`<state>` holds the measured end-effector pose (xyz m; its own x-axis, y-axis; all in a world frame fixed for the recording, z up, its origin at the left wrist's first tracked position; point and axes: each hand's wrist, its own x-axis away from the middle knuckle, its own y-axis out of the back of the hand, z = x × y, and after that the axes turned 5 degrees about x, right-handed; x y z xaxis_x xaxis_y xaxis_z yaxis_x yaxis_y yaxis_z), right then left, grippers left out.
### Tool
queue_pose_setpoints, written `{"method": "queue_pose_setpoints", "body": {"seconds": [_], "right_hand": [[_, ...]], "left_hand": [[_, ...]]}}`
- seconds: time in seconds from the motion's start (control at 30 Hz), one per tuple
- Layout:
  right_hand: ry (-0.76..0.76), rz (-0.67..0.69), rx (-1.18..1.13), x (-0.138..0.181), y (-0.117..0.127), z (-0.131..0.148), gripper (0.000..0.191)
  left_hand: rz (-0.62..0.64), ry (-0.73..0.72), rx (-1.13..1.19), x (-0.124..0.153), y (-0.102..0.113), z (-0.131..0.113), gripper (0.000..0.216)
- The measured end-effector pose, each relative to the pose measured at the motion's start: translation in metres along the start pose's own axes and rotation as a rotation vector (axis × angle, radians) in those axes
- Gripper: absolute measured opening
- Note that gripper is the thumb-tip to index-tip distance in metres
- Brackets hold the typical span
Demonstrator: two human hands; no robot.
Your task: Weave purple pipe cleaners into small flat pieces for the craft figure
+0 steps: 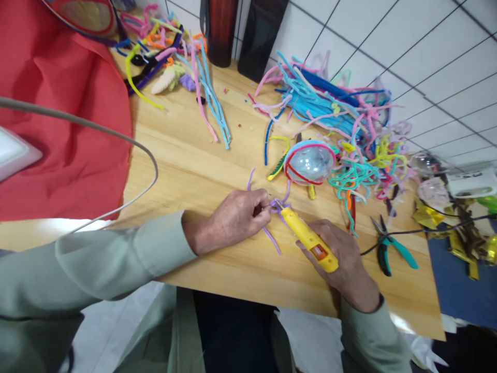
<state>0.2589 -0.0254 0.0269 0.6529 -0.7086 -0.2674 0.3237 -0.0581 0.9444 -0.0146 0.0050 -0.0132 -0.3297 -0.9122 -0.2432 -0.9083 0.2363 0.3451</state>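
Closest to the camera, the right hand (341,259) grips a yellow glue gun (308,239), its tip touching a lilac pipe cleaner (276,207) that the left hand (233,220) pinches closed at the lower centre of the frame. Both rest on the wooden table (186,155). Hot glue could burn the left fingers, because they sit just beside the nozzle. Behind is a clear plastic ball (309,162), then a pile of pipe cleaners (334,111) at upper right.
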Motion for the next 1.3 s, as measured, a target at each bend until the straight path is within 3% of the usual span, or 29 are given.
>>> {"method": "queue_pose_setpoints", "body": {"seconds": [1.3], "right_hand": [[0.001, 0.005, 0.033, 0.0000, 0.0010, -0.0007, 0.008]], "left_hand": [[-0.006, -0.036, -0.020, 0.0005, 0.0001, 0.0031, 0.020]]}}
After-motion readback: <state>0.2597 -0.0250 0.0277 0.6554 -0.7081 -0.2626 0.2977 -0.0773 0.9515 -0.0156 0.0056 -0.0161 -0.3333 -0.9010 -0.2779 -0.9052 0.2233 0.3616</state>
